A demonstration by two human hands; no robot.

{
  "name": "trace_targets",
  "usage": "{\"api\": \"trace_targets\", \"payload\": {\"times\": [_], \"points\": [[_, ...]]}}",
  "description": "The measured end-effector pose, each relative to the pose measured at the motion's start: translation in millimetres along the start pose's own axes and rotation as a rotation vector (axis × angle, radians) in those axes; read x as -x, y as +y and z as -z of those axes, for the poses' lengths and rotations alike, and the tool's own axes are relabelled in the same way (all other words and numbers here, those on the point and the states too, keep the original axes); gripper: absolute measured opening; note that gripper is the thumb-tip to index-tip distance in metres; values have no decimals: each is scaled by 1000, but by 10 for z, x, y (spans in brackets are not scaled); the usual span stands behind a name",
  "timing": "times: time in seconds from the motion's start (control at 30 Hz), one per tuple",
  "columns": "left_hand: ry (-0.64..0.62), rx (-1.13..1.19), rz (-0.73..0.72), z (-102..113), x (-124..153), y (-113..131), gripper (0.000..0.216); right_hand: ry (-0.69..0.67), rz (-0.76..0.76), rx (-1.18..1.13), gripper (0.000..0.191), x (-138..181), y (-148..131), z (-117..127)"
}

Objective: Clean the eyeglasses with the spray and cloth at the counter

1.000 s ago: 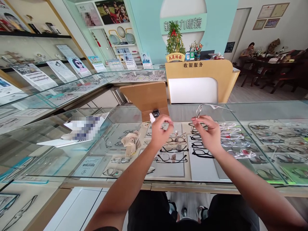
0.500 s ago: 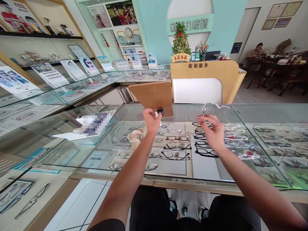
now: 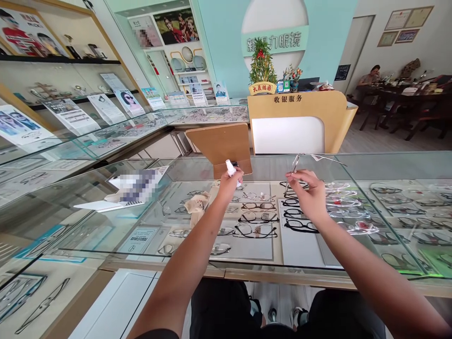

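Note:
My left hand (image 3: 231, 183) is wrapped round a small white bottle (image 3: 230, 167), its top pointing up and to the left, above the glass counter. Behind it leans a brown board (image 3: 226, 143), with a small dark thing at its foot partly hidden by the hand. A crumpled beige cloth (image 3: 197, 203) lies on the glass beside my left forearm. My right hand (image 3: 309, 190) pinches a pair of eyeglasses (image 3: 295, 162) with thin clear rims. One temple stretches to the right and carries a small white tag (image 3: 318, 158).
Rows of eyeglass frames (image 3: 257, 230) lie under the glass top (image 3: 197, 165). An open white leaflet or box (image 3: 109, 202) rests on the left. Farther back stand a wooden cashier desk (image 3: 243, 136) and a plant (image 3: 261, 63). A person (image 3: 370, 77) sits at a dark table at far right.
The white bottle now shows upright in my left hand, raised clear of the dark thing by the board. My right hand still holds the eyeglasses in about the same place.

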State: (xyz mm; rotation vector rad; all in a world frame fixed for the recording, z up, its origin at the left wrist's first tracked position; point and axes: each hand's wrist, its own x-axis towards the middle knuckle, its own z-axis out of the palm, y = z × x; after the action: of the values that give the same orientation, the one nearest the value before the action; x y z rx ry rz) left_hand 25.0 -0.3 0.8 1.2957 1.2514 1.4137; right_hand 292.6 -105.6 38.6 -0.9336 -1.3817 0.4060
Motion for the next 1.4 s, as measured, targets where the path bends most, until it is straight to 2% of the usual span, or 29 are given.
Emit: {"api": "trace_targets", "payload": {"times": [0.17,0.3,0.47,0.57,0.63,0.83,1.0,1.07,1.2,1.33,1.4], "points": [[-243,118,-51,-200,385,259,28,-72,23,-21,10,41,-54,-32],[-370,138,-56,-306,622,353,38,-189,14,-65,11,62,-94,-52],[-548,347,-18,-327,688,555,66,-309,-141,-172,8,67,-67,-59],[-534,340,-1,-293,677,653,81,-369,-215,-219,12,67,-47,-61],[-502,272,-18,-278,661,654,83,-401,-226,-240,15,66,-50,-60],[-378,87,-294,-309,641,487,67,-493,-237,-277,20,62,-124,-53],[-325,-87,-402,-331,705,481,62,-562,-206,-295,20,102,-177,-71],[-312,-91,-399,-334,712,488,58,-585,-199,-333,18,119,-182,-80],[-357,93,-320,-327,672,516,66,-590,-262,-399,18,108,-169,-72],[-383,210,-247,-314,642,561,70,-484,-353,-462,19,51,-117,-40],[-388,197,-254,-312,639,547,70,-419,-389,-496,19,28,-87,-29]]}}
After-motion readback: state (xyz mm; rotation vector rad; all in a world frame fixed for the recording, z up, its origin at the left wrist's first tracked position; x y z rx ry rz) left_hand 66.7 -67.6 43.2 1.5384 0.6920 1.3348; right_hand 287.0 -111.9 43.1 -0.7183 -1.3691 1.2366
